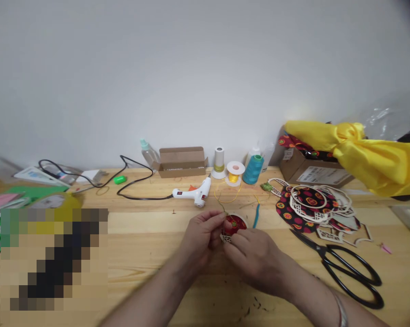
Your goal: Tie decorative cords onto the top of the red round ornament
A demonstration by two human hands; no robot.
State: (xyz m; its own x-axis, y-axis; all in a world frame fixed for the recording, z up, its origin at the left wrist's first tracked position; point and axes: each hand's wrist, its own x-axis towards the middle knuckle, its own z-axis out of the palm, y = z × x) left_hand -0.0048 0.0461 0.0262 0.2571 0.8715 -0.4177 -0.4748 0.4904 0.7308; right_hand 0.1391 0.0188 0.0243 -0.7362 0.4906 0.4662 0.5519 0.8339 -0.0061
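Observation:
Between my hands, above the wooden table, is a small round ornament (238, 222) of dark red patterned fabric with a pale wooden rim and a lattice part. My left hand (203, 234) is closed at its left edge, thumb and forefinger pinched together at the top beside a thin yellowish cord. My right hand (256, 259) grips its lower right edge with curled fingers, which hide part of it. A blue strip (256, 215) lies just beyond the right hand. Behind them stand a spool of yellow cord (234, 174) and a blue thread cone (253, 170).
A white glue gun (193, 193) with a black cable lies behind my left hand. Large black scissors (350, 272) lie on the right, near wooden cutouts and patterned fabric (287, 209). An open cardboard box (182, 169) is at the back. Yellow satin (372, 154) drapes over another box.

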